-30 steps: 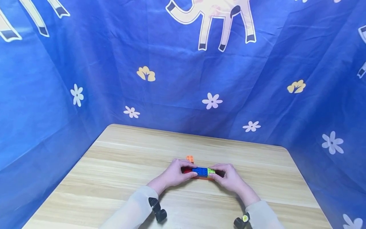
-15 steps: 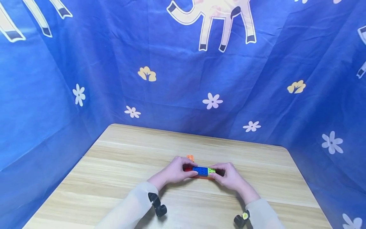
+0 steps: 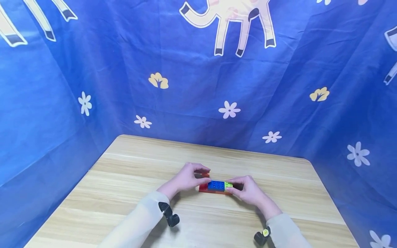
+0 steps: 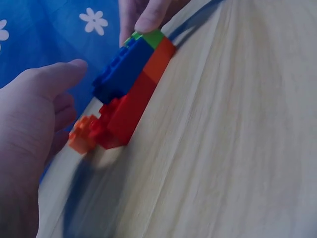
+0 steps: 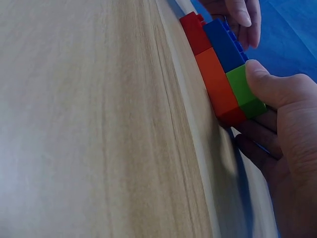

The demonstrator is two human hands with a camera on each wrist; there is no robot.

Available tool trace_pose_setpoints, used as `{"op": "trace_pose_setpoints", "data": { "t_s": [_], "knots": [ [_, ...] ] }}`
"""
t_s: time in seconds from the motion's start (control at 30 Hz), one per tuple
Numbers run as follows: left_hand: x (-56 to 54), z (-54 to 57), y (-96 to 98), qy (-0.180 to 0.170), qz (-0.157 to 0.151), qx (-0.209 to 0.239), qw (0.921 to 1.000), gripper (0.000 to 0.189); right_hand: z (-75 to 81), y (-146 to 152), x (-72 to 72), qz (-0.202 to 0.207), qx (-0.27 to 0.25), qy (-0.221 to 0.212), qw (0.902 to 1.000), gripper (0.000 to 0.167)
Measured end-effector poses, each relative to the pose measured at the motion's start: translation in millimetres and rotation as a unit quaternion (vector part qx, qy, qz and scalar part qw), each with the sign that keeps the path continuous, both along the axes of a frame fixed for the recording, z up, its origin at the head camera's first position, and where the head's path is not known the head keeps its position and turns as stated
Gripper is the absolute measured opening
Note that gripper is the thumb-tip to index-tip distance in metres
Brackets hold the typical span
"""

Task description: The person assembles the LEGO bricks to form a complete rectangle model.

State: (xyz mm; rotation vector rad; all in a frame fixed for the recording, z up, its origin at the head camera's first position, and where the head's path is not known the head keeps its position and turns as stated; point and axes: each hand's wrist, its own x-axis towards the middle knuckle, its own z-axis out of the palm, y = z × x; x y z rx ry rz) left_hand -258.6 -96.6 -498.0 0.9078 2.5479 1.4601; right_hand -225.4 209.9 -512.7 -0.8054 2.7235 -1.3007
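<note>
On the table, a red brick (image 4: 130,116) and an orange brick (image 5: 216,82) lie end to end as a bottom layer. A blue brick (image 3: 216,185) sits on top across them, and a small lime-green brick (image 5: 245,91) adjoins it at the right end. My right hand (image 3: 250,192) pinches the green brick between thumb and fingers. The left hand (image 3: 187,178) hovers over the red end, thumb and fingers apart, with nothing held. Near its fingers stands another orange brick (image 4: 82,135) behind the red one, mostly covered by the hand in the head view.
The wood-grain table (image 3: 149,162) has a rounded back edge. A blue cloth (image 3: 186,113) with flowers and animal figures hangs around its back and sides. Black wrist cameras sit on the left sleeve (image 3: 133,220) and right sleeve (image 3: 288,234).
The left hand has let go of the blue brick and moved up and slightly left, over the back orange brick. My right hand stays on the green brick.
</note>
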Motion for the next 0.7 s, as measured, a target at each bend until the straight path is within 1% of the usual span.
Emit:
{"op": "trace_pose_setpoints", "data": {
  "t_s": [0.2,0.27,0.33,0.47,0.7],
  "knots": [
    [-6.8,-5.7,-4.8,0.008,0.042,-0.005,0.9991,0.051,0.6,-0.5,1.2,-0.002,-0.003,-0.011,0.9999,0.033],
    [-8.7,-7.9,-5.5,0.016,0.052,-0.005,0.9985,0.052,1.0,-0.5,1.5,-0.003,-0.004,-0.014,0.9999,0.034],
    [-10.7,-10.0,-6.3,0.029,0.058,-0.003,0.9979,0.053,0.7,-0.7,1.4,-0.003,-0.004,-0.017,0.9999,0.033],
    [-14.7,-13.7,-8.3,0.046,0.068,-0.013,0.9965,0.059,0.2,-1.0,0.6,-0.006,-0.004,-0.023,0.9997,0.033],
    [-20.6,-20.2,-9.4,0.051,0.074,-0.061,0.9941,0.062,-1.1,-0.3,0.1,-0.008,-0.003,-0.021,0.9997,0.034]
  ]
}}
